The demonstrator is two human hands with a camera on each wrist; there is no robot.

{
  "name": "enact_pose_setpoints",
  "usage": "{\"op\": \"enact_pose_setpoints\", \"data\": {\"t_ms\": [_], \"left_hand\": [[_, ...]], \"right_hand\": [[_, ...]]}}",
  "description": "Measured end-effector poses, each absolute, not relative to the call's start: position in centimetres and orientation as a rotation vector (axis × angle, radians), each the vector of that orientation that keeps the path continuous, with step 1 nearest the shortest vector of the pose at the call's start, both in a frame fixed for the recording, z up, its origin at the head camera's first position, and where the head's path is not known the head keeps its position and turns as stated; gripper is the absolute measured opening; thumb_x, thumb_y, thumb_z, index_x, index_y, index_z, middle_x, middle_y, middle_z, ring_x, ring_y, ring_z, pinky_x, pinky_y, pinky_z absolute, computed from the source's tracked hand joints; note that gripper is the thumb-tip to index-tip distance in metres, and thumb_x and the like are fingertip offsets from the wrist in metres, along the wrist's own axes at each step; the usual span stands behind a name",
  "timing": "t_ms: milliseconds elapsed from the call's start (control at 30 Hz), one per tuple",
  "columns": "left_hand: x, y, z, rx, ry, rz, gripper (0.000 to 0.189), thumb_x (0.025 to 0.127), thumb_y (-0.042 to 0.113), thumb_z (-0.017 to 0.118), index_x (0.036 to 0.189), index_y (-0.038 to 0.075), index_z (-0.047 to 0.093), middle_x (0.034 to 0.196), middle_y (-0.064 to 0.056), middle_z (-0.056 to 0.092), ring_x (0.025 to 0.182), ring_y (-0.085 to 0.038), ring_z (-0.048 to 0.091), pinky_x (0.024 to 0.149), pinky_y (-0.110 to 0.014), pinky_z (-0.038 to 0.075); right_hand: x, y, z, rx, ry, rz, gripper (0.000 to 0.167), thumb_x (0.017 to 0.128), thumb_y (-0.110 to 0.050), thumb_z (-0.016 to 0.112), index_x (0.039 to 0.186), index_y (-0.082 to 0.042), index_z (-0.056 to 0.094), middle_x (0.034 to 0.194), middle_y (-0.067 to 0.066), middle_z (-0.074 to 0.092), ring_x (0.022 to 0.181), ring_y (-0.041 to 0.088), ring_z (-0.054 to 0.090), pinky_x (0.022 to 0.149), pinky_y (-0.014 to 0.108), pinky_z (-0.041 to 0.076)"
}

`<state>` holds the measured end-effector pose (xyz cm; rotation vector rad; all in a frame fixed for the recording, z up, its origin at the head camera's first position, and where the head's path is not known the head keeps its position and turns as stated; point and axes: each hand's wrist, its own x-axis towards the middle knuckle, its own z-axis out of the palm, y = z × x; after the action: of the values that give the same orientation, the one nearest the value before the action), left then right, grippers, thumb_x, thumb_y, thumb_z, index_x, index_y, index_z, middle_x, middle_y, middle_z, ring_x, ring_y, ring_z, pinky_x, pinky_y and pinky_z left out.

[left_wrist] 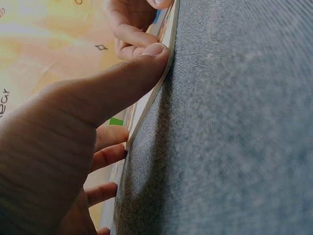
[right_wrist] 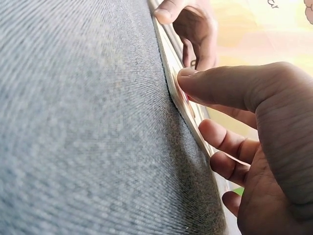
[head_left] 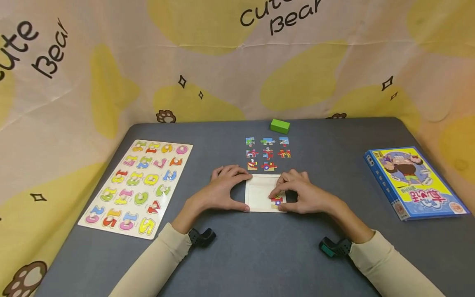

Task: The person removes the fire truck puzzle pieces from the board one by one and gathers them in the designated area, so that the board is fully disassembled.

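Observation:
A shallow white wooden puzzle tray (head_left: 258, 194) lies between both hands. The left hand (head_left: 226, 187) holds its left side, thumb at the near corner and a fingertip at the far corner. In the left wrist view, the left thumb (left_wrist: 132, 73) presses the near edge. The right hand (head_left: 300, 192) spans the tray's right side. Its index fingertip touches a red and yellow puzzle piece (head_left: 276, 201) in the near right corner, partly hidden by fingers. The right thumb (right_wrist: 210, 85) rests on the near rim. Several loose puzzle pieces (head_left: 268, 153) stand in rows beyond the tray.
A number puzzle board (head_left: 135, 189) lies at the left of the grey table (head_left: 256, 255). A blue and yellow box (head_left: 417, 181) sits at the right. Behind the loose pieces is a green block (head_left: 280, 126). Patterned cloth (head_left: 222, 62) hangs around the table's back and sides.

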<state>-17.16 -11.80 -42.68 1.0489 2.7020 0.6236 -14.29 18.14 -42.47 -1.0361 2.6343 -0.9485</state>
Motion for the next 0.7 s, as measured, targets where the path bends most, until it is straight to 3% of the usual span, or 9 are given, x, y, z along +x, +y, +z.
{"op": "enact_pose_setpoints", "data": {"t_ms": [700], "left_hand": [[-17.29,-11.76,-42.84,1.031,2.704,0.610,0.087,0.075,0.060,0.083,0.149,0.025,0.053,0.149,0.002,0.047,0.148,-0.024,0.029,0.118,-0.062,0.015]], "right_hand": [[-14.50,18.31,-42.87,-1.017,2.572,-0.989,0.034,0.079,-0.024,0.086,0.108,-0.039,0.074,0.110,-0.016,0.059,0.101,0.010,0.040,0.086,0.043,0.020]]}}
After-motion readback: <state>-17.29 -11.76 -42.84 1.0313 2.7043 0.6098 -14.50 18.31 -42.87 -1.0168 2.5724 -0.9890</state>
